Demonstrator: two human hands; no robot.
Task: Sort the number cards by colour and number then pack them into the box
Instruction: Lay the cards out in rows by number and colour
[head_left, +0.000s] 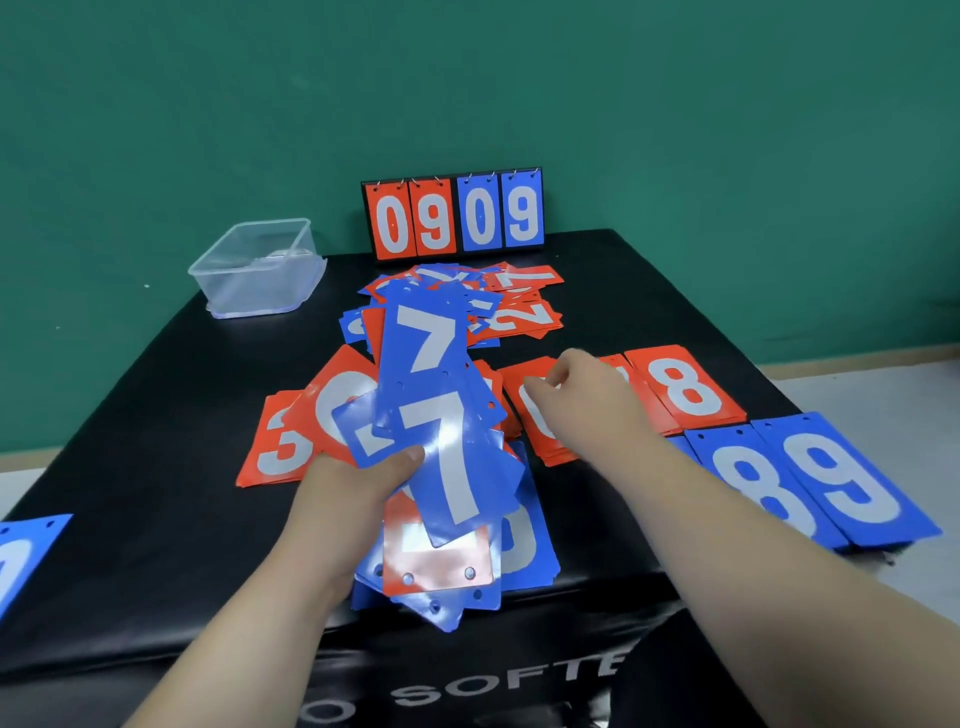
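Left hand (358, 483), head view: grips a fanned bundle of number cards (447, 457) at the near middle of the black padded table (156, 415), thumb pressed across a blue 7, second blue 7 fanned out beyond it, red card showing underneath. Right hand (587, 400): reaches onto the red pile (540, 441) just right of the bundle, fingers curled down on its top card; cannot tell whether pinching it or only touching. Right of that pile and touching it: red 8 pile (685, 389). Nearer and further right, side by side: blue 8 pile (753, 483) and blue 9 pile (852, 483). Left of the bundle: red 3 pile (275, 452), partly covered by another red card (332, 405). Beyond the bundle: loose heap (467, 301) of mixed red and blue cards. Far left corner: clear plastic box (260, 265), well apart from every pile. Far edge, against the green wall (675, 104): flip scoreboard (452, 213) reading 0909 — two red digits, two blue.
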